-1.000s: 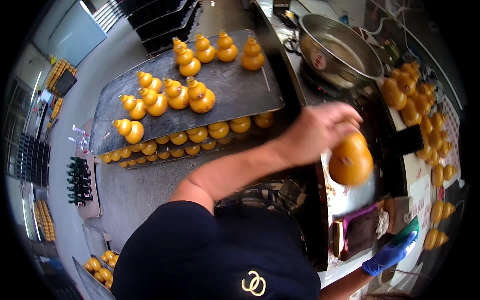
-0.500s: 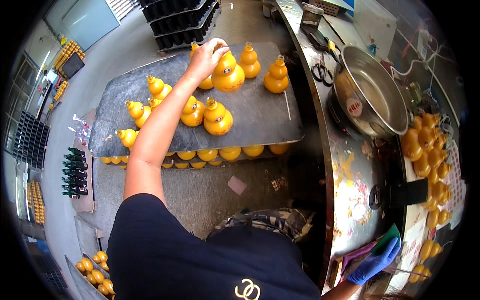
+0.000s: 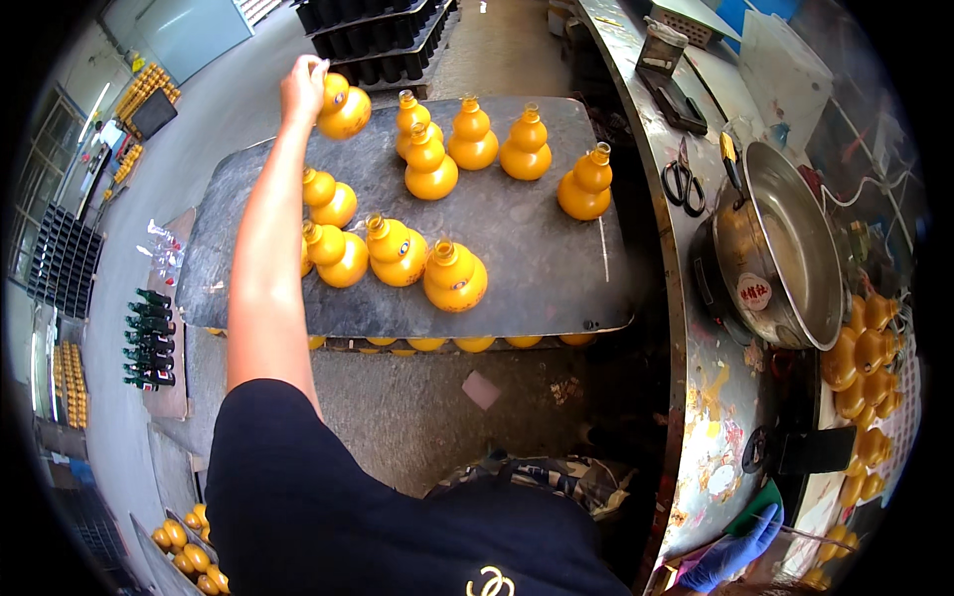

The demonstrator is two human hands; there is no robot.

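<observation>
My left hand [image 3: 303, 89], bare, reaches out to the far left of the black tabletop. Its fingers are closed at the neck of a yellow gourd-shaped bottle [image 3: 345, 113], held up off the surface and slightly tilted. More such bottles stand on the tabletop: a near group with one bottle [image 3: 456, 279] at its right end, and a far group with one bottle [image 3: 431, 172] in front. At the lower right, my right hand [image 3: 733, 558] wears a blue glove. Its fingers lie together against a flat green piece [image 3: 756, 509], beside the bench edge; its grip is partly hidden.
A metal workbench [image 3: 701, 437] runs along the right, carrying a steel pan [image 3: 795, 238], scissors [image 3: 683, 185] and a black stand [image 3: 815, 450]. Black crates [image 3: 383, 45] stand beyond the tabletop. Green bottles [image 3: 149, 340] are on the left. More yellow gourd bottles [image 3: 865, 368] lie far right.
My left hand has carried the gourd bottle from above the far group leftward to the tabletop's far left. My right hand has shifted slightly down with the green piece. The view has shifted.
</observation>
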